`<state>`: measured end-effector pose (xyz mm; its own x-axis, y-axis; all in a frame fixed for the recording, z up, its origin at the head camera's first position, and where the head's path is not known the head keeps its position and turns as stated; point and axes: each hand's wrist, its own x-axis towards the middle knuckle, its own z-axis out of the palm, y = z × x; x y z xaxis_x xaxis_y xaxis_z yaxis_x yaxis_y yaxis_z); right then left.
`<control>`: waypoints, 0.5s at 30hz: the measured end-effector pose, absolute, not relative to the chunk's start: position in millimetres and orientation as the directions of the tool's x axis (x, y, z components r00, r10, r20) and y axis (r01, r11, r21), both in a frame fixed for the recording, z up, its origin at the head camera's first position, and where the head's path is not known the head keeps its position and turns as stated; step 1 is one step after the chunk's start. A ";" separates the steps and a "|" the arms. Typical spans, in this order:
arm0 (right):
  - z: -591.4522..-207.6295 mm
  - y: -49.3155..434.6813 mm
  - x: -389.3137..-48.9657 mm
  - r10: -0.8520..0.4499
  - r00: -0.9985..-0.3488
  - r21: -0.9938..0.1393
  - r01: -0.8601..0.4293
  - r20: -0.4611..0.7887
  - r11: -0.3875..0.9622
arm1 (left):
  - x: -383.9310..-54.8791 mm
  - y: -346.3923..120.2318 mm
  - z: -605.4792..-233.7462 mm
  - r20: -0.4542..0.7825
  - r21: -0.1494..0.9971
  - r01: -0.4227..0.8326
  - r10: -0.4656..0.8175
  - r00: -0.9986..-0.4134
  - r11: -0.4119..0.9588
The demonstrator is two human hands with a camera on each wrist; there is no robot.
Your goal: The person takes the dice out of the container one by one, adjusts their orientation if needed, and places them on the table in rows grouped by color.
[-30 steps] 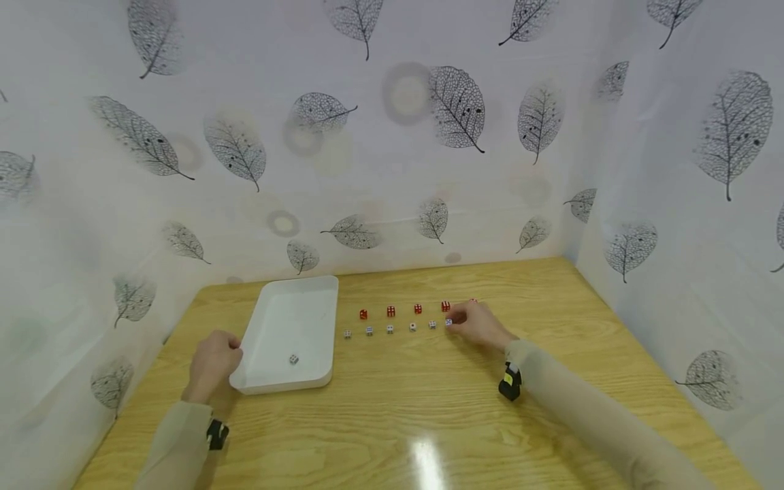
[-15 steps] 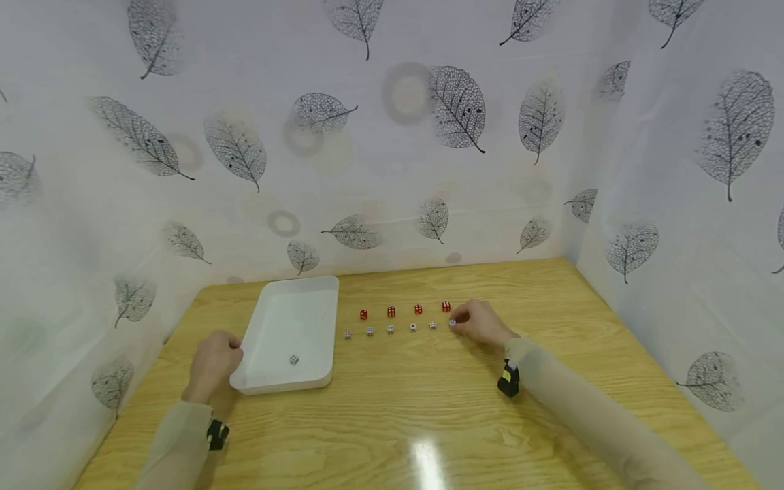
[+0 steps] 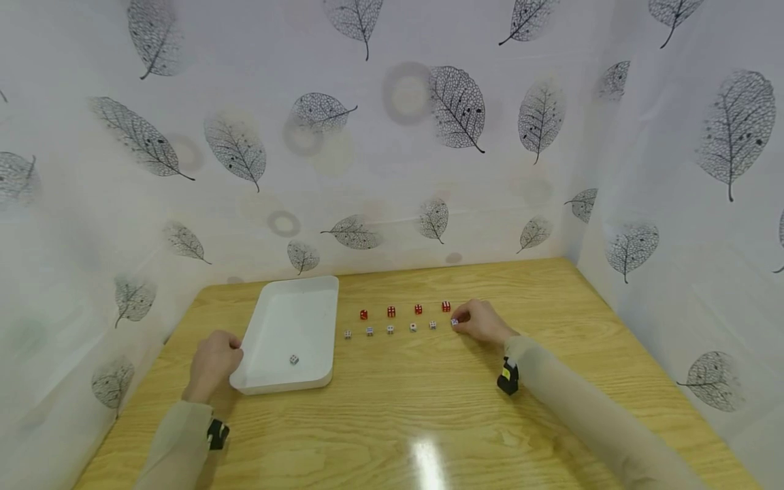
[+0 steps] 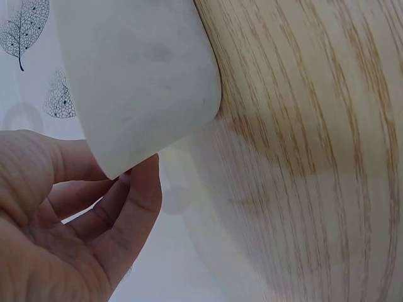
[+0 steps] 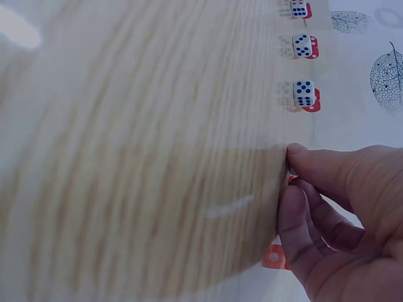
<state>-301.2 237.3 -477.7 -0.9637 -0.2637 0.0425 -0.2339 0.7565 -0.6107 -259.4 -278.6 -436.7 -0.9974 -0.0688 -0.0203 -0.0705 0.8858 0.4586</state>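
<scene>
My left hand (image 3: 211, 364) grips the left edge of a white tray (image 3: 245, 374), thumb on one side of the rim and fingers on the other in the left wrist view. Inside the tray lies one white die (image 3: 294, 359). Thumb and fingers of my right hand (image 3: 484, 324) pinch a white die (image 3: 454, 322) at the right end of the front row, on the table. This die is mostly hidden in the right wrist view. Beyond the right hand, part of a red die (image 5: 275, 257) shows there; the head view does not show it.
Several white dice, among them a die with a red pip (image 3: 413, 327), form a front row on the wooden table (image 3: 380, 415). Behind it stands a row of red dice (image 3: 391, 312). A leaf-patterned curtain (image 3: 392, 170) borders the table at the back and sides.
My right hand has shifted slightly right with the white die, widening the space to its neighbour. The red die behind that hand has gone out of sight in the head view. The left hand stays put.
</scene>
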 end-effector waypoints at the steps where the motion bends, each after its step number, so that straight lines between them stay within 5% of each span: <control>1: -477.4 236.8 -300.8 -0.265 -0.963 -0.611 -0.235 0.043 0.756 | -259.5 -278.6 -436.7 -0.019 0.458 -0.071 -0.070 -0.997 0.886; 15: -478.6 237.7 -301.8 -0.267 -0.963 -0.619 -0.234 0.041 0.749 | -260.1 -279.1 -437.4 -0.025 0.468 -0.076 -0.073 -0.997 0.880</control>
